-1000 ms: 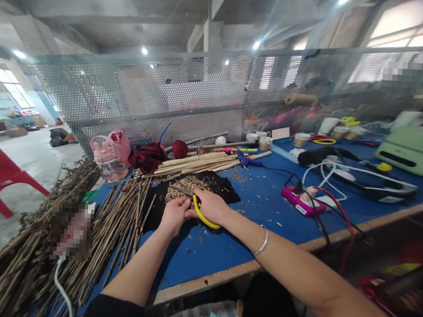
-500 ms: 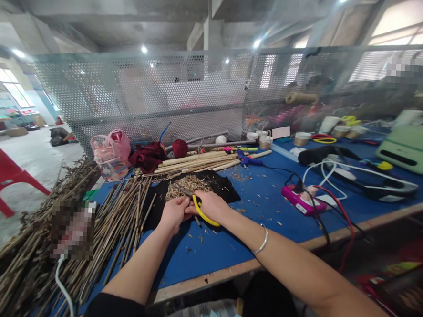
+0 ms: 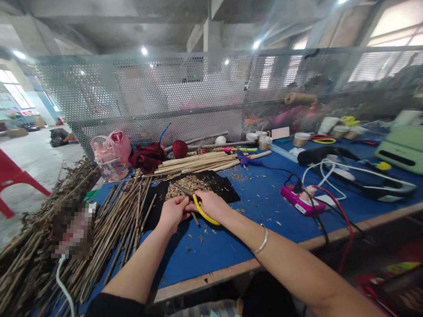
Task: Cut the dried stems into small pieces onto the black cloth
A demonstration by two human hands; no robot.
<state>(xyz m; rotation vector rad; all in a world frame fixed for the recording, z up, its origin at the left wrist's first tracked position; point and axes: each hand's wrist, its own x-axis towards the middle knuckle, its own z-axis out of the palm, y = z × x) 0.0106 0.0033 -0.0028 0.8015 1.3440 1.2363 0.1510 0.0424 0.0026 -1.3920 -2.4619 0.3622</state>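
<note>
My right hand [image 3: 211, 205] is closed around scissors [image 3: 206, 216] with yellow handles. Their blades point up and to the left, over a heap of short cut twig pieces [image 3: 190, 182] on a black cloth [image 3: 227, 188]. Close against it, my left hand [image 3: 173, 214] pinches a thin brown twig [image 3: 195, 218], whose end sticks out below the fingers. The twig's other end is hidden between the hands. Many long dry twigs [image 3: 121, 220] lie to the left of my left hand.
Pale peeled sticks [image 3: 197, 163] lie behind the cloth, near a blue glue gun [image 3: 245, 159]. A pink water jug [image 3: 113, 155] stands back left. To the right are a magenta power strip [image 3: 302, 201], cables and a green case [image 3: 413, 147]. Scraps litter the blue tabletop [image 3: 257, 228].
The twig's lower end has shifted slightly to the left. Both hands and the scissors stay in nearly the same place.
</note>
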